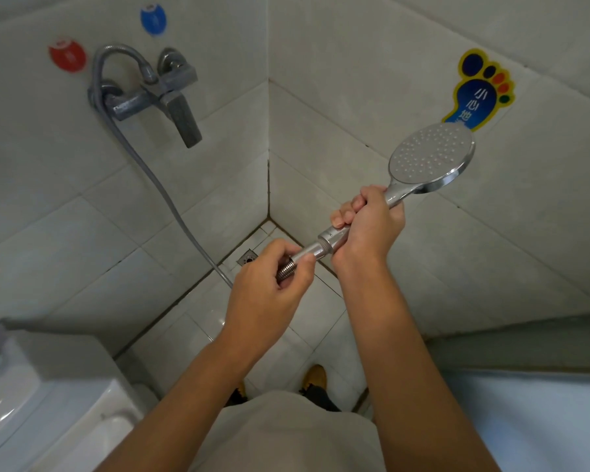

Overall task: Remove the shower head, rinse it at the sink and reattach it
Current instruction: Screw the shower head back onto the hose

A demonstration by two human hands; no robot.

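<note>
Early days: shower head (431, 156) still joined to hose nut (312, 251), up in the tiled corner. Right hand (368, 221) wrapped round the handle, left hand (273, 281) pinching the nut. Rinsing, refitting still ahead.

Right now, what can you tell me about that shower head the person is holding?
The shower head is a handheld type: a round, pale grey spray face dotted with small nozzles, ringed in shiny chrome, on a chrome-looking handle. It is held out over the tiled corner, face turned up toward the camera. The right hand grips the handle; the left hand pinches the metal nut at the end of the hose, which still meets the handle's base. Its round top overlaps a foot-shaped wall sticker.
</note>
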